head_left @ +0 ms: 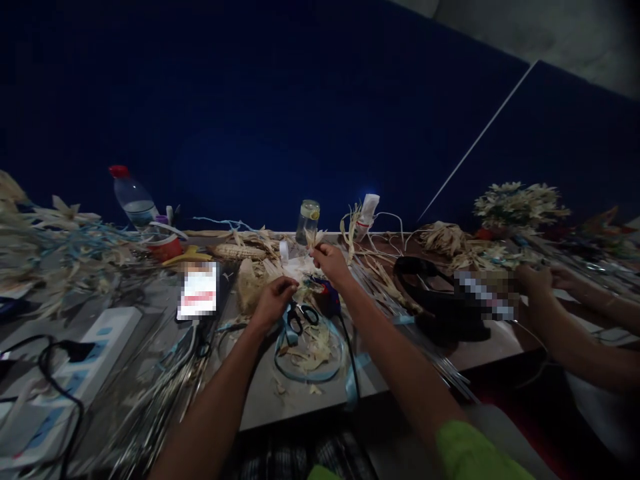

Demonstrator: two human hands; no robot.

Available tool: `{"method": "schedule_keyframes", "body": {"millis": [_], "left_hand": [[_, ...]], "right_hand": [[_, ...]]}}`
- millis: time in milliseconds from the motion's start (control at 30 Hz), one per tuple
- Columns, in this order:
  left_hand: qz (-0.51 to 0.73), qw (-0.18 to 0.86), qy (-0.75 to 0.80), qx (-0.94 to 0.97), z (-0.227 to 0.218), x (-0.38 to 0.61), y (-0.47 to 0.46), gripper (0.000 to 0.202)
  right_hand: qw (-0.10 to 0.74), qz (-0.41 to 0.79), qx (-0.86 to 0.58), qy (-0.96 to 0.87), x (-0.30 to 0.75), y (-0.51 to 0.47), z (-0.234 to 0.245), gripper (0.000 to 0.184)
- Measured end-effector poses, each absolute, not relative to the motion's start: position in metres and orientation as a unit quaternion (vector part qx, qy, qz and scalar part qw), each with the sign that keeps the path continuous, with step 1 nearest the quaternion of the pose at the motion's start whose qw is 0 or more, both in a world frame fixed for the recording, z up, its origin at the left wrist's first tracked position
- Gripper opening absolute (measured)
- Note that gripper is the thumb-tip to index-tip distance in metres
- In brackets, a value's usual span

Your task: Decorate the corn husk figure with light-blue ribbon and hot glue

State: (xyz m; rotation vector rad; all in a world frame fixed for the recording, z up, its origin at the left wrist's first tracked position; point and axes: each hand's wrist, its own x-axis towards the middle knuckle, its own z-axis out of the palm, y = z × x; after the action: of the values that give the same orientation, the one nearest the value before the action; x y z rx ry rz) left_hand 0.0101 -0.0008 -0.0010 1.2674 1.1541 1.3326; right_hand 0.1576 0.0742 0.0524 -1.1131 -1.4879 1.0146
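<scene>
My right hand [331,264] is closed in a pinch on a small pale corn husk flower [315,238], held up over the middle of the table. Lower and to its left, my left hand [274,303] has its fingertips pressed together; whatever is between them is too small to make out. Just below the hands lie black-handled scissors [303,319], beside a loop of light blue ribbon [310,380] with husk scraps [317,348] inside it. A dark blue and red tool with a black cord [334,297] sits partly hidden behind my right wrist.
Behind the hands stand a glass jar [307,220] and a corn cob [239,251]. To the left are a phone [199,293], a power strip [75,380], a red-capped bottle [134,200] and thin wires [160,393]. At right lie a black strap-like object [440,300] and a co-worker's hands [540,280].
</scene>
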Motion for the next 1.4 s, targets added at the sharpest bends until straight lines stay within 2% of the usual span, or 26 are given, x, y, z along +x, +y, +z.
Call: {"method": "schedule_keyframes", "body": {"millis": [267, 467, 667, 867, 1000, 1233, 1400], "left_hand": [[0.519, 0.443, 0.504, 0.530, -0.002, 0.012, -0.007, 0.018], [0.500, 0.403, 0.527, 0.556, 0.007, 0.014, -0.011, 0.019], [0.492, 0.367, 0.537, 0.579, 0.001, 0.015, -0.012, 0.026], [0.504, 0.351, 0.512, 0.601, -0.003, 0.016, -0.011, 0.033], [0.498, 0.397, 0.511, 0.578, -0.001, 0.017, -0.012, 0.034], [0.472, 0.383, 0.546, 0.576, 0.004, 0.015, -0.013, 0.030], [0.466, 0.377, 0.561, 0.571, 0.005, 0.014, -0.014, 0.031]], "right_hand": [[0.458, 0.375, -0.482, -0.646, 0.153, 0.118, 0.058, 0.024], [0.463, 0.433, -0.450, -0.629, 0.136, 0.141, 0.054, 0.025], [0.344, 0.492, -0.450, -0.661, 0.117, 0.159, 0.045, 0.022], [0.311, 0.469, -0.411, -0.717, 0.102, 0.171, 0.028, 0.020], [0.252, 0.425, -0.389, -0.777, 0.095, 0.172, 0.022, 0.021], [0.196, 0.369, -0.481, -0.771, 0.090, 0.174, 0.040, 0.015], [0.140, 0.371, -0.528, -0.751, 0.092, 0.177, 0.055, 0.014]]}}
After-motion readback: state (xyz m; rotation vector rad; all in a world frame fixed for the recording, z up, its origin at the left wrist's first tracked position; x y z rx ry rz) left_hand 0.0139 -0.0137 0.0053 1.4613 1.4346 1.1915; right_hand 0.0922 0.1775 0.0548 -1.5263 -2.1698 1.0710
